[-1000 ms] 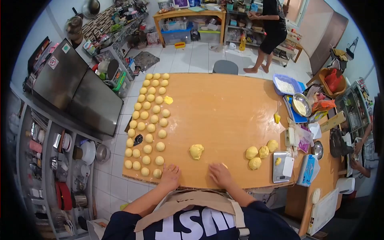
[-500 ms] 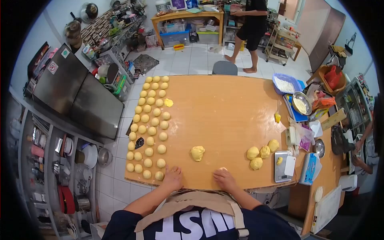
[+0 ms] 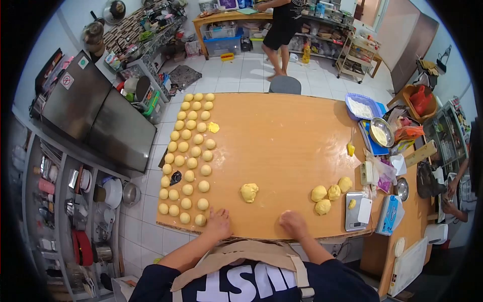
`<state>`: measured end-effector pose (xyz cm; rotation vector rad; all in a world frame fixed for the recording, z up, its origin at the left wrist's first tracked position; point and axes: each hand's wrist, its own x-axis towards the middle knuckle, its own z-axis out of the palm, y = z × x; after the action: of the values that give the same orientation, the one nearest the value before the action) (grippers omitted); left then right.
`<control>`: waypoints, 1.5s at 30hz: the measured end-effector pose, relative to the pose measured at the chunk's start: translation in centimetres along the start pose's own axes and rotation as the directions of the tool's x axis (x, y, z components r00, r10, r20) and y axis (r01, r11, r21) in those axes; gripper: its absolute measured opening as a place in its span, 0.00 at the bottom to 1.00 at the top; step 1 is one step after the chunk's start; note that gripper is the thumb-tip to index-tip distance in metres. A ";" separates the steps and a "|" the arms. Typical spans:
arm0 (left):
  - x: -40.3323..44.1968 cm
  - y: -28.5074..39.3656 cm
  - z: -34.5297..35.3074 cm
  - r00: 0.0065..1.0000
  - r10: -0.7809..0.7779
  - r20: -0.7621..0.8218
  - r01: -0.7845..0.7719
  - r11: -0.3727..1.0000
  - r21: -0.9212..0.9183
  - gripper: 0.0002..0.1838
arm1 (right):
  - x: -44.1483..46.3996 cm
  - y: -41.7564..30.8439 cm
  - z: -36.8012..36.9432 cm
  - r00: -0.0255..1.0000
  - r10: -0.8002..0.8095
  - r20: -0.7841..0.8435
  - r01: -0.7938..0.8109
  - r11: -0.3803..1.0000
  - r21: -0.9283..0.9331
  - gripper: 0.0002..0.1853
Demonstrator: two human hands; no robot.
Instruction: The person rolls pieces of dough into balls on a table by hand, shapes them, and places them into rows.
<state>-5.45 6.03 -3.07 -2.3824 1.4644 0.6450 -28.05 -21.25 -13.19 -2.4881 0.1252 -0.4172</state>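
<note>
My R hand (image 3: 294, 225) has shifted outward, now curled narrow, approx. 4 o'clock of dough lump (image 3: 248, 193); contents can't tell. My L hand (image 3: 219, 224) palm-down, fingers wide, approx. 7 o'clock.

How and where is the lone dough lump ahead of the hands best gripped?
I'd cup the dough lump by its rounded sides, from above and the near side: it looks soft, has no handle, and bare tabletop surrounds it.

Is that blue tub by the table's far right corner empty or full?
Not empty: white powder shows inside the blue tub. Exactly how full, I cannot tell.
</note>
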 end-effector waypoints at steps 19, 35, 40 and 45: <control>0.5 1.0 0.0 0.998 -0.034 0.057 0.031 0.998 0.060 0.47 | 10.3 -4.4 -1.7 0.930 0.253 -0.268 -0.296 0.946 -0.135 0.22; 0.4 1.3 -2.3 0.988 -0.044 0.148 0.039 0.998 0.043 0.50 | 7.7 -4.7 2.1 0.995 0.047 -0.084 -0.050 0.998 -0.045 0.13; 0.2 1.3 -1.9 0.988 -0.046 0.148 0.045 0.999 0.008 0.51 | 0.4 -0.4 0.1 0.997 0.046 -0.054 -0.044 0.998 0.034 0.14; 0.7 1.6 -2.2 0.985 -0.048 0.163 0.039 0.998 0.057 0.51 | 9.5 -3.4 -1.9 0.939 0.317 -0.135 -0.325 0.945 -0.041 0.15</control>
<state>-6.13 3.81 -1.49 -2.2551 1.3400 0.7623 -19.69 -21.30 -7.15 -2.4408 0.5967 -0.4358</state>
